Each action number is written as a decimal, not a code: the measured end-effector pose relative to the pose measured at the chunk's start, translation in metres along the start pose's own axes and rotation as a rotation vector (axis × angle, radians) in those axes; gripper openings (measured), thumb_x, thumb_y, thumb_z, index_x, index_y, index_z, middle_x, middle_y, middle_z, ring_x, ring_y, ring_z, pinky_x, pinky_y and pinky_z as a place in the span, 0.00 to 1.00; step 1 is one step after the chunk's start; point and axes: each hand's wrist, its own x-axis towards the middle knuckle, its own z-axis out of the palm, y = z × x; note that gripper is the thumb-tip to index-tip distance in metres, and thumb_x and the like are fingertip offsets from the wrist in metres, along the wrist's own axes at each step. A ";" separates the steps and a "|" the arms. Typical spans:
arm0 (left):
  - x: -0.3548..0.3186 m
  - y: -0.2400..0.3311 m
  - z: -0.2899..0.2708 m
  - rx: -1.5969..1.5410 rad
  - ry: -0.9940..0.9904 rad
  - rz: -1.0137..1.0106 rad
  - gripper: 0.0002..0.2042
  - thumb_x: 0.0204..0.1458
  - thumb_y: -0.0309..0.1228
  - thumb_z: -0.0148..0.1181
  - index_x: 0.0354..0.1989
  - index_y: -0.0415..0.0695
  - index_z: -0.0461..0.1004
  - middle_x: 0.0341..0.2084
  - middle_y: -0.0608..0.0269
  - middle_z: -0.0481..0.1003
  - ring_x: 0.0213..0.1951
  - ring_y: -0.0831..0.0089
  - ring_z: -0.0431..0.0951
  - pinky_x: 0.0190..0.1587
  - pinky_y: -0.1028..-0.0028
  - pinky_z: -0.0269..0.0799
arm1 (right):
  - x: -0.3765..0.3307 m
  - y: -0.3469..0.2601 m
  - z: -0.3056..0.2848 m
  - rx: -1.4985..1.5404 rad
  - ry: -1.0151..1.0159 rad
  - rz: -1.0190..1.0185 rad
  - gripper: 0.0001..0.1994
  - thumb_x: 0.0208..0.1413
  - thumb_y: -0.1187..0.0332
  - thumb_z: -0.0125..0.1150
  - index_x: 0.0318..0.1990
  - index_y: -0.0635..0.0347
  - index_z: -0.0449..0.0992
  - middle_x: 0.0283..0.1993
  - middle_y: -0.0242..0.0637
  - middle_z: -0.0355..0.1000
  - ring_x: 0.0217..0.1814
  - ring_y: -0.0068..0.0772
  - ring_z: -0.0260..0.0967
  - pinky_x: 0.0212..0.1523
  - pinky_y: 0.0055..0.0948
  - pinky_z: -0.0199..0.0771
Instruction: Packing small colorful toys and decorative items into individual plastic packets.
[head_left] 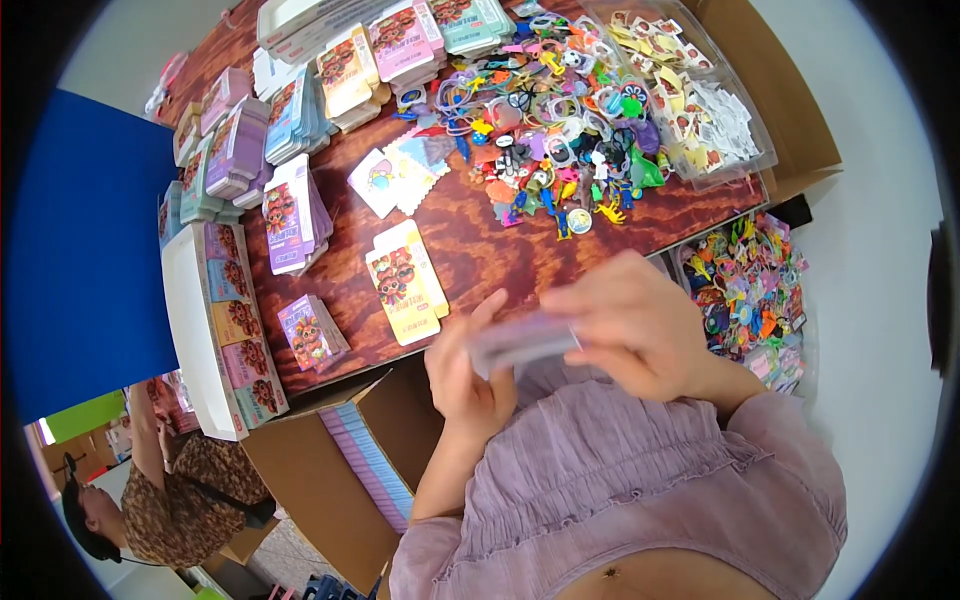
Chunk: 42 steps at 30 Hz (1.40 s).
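**Both hands on a small purple box**

Gripping a blurred purple box (522,342) between them: left hand (468,372) clasped on its near end, right hand (632,325) curled over the far end. Held just off the near edge of the wooden table (480,250). Beyond it, a yellow flat carton (406,281); farther back, a heap of colourful trinkets (560,130). Below, an open cardboard box (345,490).

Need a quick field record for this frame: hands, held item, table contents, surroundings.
left hand: grips the small purple packet from below
right hand: on the packet's right end, fingers over the top
packet state: blurred, held above the table edge
table: dark wood; yellow flat carton, stacked cartons, pile of colourful plastic trinkets
below table: open cardboard box holding purple packs
other: a person at lower left
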 end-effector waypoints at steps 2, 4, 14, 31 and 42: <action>0.001 0.010 0.012 -0.365 0.017 -0.488 0.32 0.53 0.14 0.61 0.67 0.34 0.55 0.53 0.51 0.70 0.51 0.65 0.77 0.52 0.70 0.77 | -0.009 0.020 0.018 0.054 0.134 0.267 0.16 0.47 0.76 0.70 0.45 0.63 0.75 0.43 0.40 0.75 0.42 0.37 0.75 0.41 0.30 0.74; -0.003 0.005 0.011 -0.417 -0.037 -0.640 0.32 0.53 0.14 0.61 0.67 0.35 0.55 0.53 0.51 0.70 0.51 0.65 0.77 0.51 0.70 0.77 | -0.014 0.028 0.027 0.254 0.148 0.605 0.18 0.48 0.77 0.70 0.48 0.65 0.74 0.40 0.39 0.74 0.41 0.31 0.74 0.41 0.29 0.73; -0.021 0.009 -0.010 -0.081 -0.030 0.031 0.27 0.49 0.13 0.63 0.58 0.39 0.63 0.45 0.40 0.74 0.43 0.48 0.80 0.51 0.62 0.77 | -0.033 0.021 0.020 0.131 0.041 -0.010 0.18 0.45 0.72 0.74 0.43 0.62 0.74 0.49 0.52 0.76 0.38 0.42 0.77 0.35 0.36 0.77; -0.020 0.010 -0.018 0.026 -0.193 -0.273 0.24 0.50 0.15 0.65 0.56 0.37 0.67 0.50 0.50 0.70 0.46 0.57 0.78 0.47 0.66 0.78 | -0.023 0.040 0.020 0.214 -0.036 0.165 0.15 0.45 0.71 0.73 0.40 0.61 0.74 0.46 0.43 0.76 0.40 0.39 0.74 0.38 0.34 0.74; -0.002 -0.023 0.007 -0.343 -0.119 -0.866 0.22 0.57 0.15 0.56 0.60 0.35 0.62 0.44 0.58 0.72 0.39 0.75 0.78 0.39 0.78 0.74 | -0.030 0.096 0.068 0.648 0.041 0.713 0.09 0.63 0.76 0.52 0.48 0.67 0.73 0.45 0.34 0.72 0.45 0.20 0.71 0.48 0.23 0.71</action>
